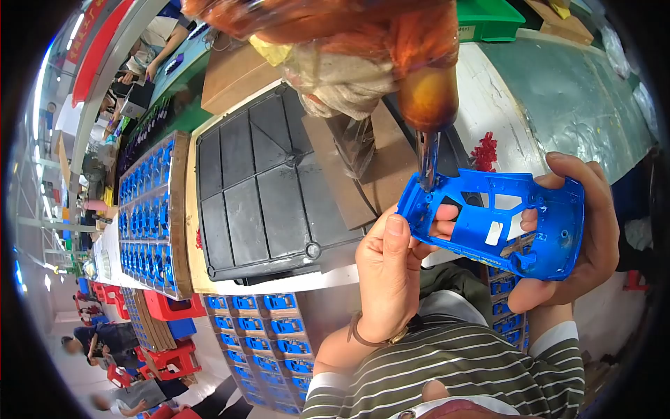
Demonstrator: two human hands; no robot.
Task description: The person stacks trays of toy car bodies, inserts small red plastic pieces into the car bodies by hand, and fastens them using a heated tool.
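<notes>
A blue plastic car body shell [460, 234], its hollow inside facing up, is held between both hands under a wrapped machine head [428, 98]. The metal tip of that machine [427, 157] is at the shell's left end; whether it touches cannot be told. My left hand [394, 258] grips the left end, thumb on the near edge and fingers seen through the openings. My right hand [590, 223] wraps round the right end, with a finger over the top edge and the thumb below.
A black ribbed plastic lid [258, 188] lies left of the machine's brown base [370, 164]. Trays of blue shells [146, 213] stand at left and below [262, 335]. Red pieces [485, 152] lie behind the shell. A green bin [488, 21] is at the back. People [105, 342] are far left.
</notes>
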